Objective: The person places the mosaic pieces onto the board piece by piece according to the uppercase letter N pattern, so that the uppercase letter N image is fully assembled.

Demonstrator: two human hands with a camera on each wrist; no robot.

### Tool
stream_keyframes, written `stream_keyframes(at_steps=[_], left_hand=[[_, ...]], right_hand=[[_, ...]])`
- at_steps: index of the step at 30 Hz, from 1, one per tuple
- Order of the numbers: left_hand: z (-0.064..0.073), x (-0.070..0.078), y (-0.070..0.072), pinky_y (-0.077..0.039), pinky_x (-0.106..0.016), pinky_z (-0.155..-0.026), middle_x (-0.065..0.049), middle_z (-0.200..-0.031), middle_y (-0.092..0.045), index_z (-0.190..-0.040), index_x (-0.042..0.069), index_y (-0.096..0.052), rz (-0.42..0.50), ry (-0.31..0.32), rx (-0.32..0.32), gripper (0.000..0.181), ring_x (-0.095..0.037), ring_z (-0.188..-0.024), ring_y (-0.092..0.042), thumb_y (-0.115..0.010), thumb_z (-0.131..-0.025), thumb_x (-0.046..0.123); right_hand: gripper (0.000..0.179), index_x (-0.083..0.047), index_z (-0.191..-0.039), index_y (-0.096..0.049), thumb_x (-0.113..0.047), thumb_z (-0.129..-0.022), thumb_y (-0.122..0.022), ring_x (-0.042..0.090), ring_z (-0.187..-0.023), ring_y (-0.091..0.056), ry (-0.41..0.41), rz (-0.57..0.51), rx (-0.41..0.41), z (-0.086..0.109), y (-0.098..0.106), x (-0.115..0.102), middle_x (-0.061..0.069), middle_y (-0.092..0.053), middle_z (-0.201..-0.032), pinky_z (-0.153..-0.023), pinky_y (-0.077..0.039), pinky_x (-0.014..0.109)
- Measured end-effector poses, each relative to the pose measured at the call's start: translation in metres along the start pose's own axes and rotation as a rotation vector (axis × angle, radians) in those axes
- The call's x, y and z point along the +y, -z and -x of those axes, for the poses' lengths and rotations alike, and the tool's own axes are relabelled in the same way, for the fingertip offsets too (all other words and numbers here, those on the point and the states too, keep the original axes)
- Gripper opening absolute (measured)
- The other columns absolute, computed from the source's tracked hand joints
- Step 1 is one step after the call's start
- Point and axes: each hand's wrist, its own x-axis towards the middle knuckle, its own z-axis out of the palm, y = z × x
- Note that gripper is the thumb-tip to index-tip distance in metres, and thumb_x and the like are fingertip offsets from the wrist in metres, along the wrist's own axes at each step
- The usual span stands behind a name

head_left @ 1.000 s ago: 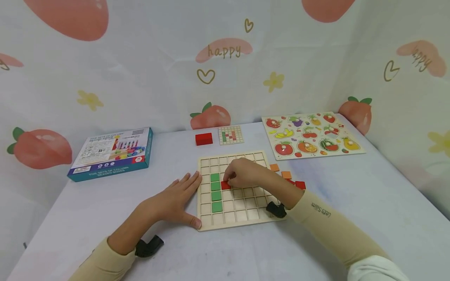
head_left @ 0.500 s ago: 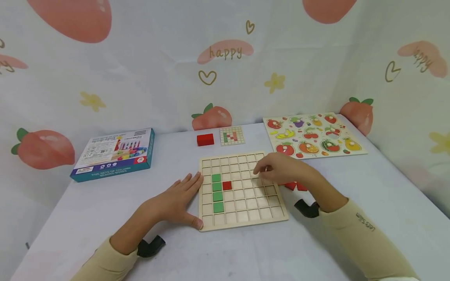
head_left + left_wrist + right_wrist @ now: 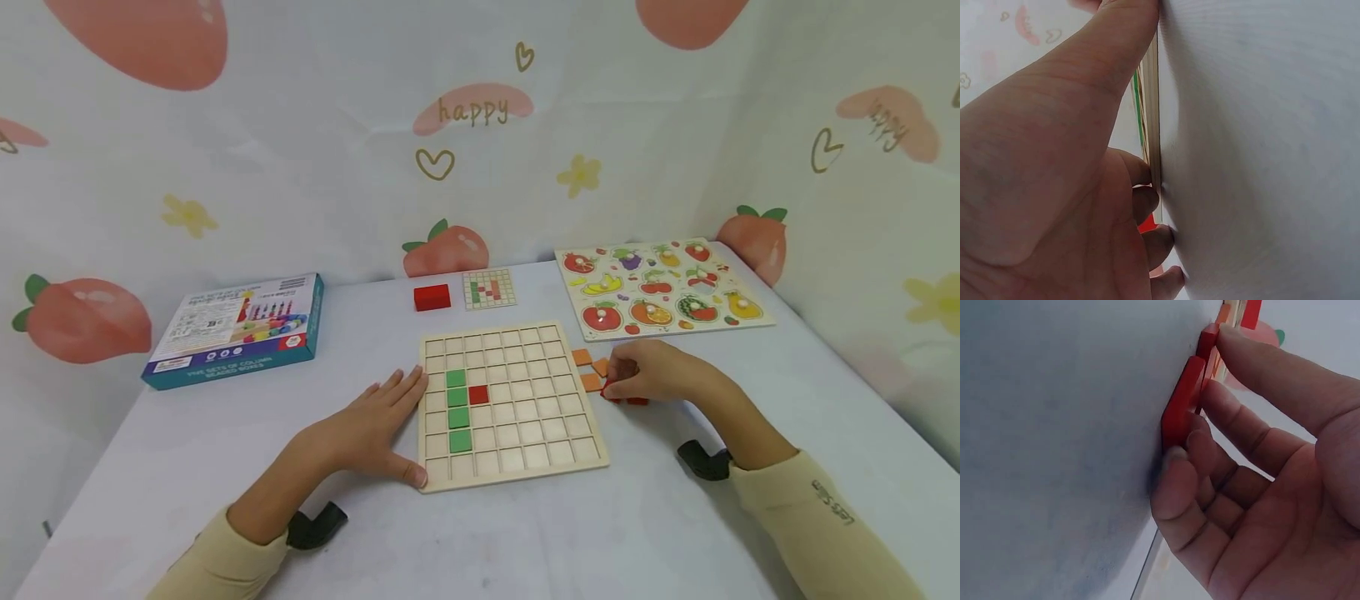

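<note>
My left hand (image 3: 366, 435) lies with spread, mostly straight fingers along the left edge of a wooden grid board (image 3: 517, 435). Several green square tiles (image 3: 458, 417) stand in one column of the board, with one red square tile (image 3: 478, 395) beside them. Just off the board's right edge, my right hand (image 3: 658, 372) pinches a loose red tile (image 3: 1208, 340) between thumb and finger, low at the table. Another red tile (image 3: 1180, 412) lies by its other fingers in the right wrist view. Several orange tiles (image 3: 582, 357) lie near that hand, partly hidden by it.
Behind the board are a red block (image 3: 432, 297) and a small pattern card (image 3: 489, 288). A fruit knob puzzle (image 3: 666, 292) lies at the back right. To the back left is a boxed toy set (image 3: 232, 329). A printed cloth backdrop (image 3: 360, 167) closes off the rear.
My right hand has let go of the red tile now lying in the grid and moved right, off the board, to the loose red tiles. My left hand has stayed at the board's edge.
</note>
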Motion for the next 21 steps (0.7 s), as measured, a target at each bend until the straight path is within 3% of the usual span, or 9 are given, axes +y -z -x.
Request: stream_keyframes(at_steps=[9, 21], left_hand=[[0.0005, 0.0005, -0.0018, -0.013, -0.057, -0.119, -0.006, -0.168, -0.006, -0.162, 0.012, -0.012, -0.006, 0.013, -0.007, 0.135, -0.034, -0.152, 0.000, -0.071, -0.062, 0.082], [0.0014, 0.0005, -0.0008, -0.011, -0.056, -0.119, -0.008, -0.168, -0.007, -0.162, 0.010, -0.012, 0.001, 0.008, 0.002, 0.135, -0.035, -0.152, -0.001, -0.071, -0.063, 0.082]], right_hand=[[0.029, -0.011, -0.086, -0.064, -0.032, -0.083, -0.084, 0.016, -0.070, -0.052, -0.031, -0.033, -0.009, -0.0031, -0.0026, 0.0018, -0.001, -0.056, -0.073, -0.063, -0.043, 0.032], [0.027, -0.010, -0.087, -0.064, -0.023, -0.081, -0.086, 0.017, -0.070, -0.051, -0.023, -0.051, 0.004, -0.0039, -0.0050, 0.0006, 0.001, -0.056, -0.074, -0.063, -0.043, 0.032]])
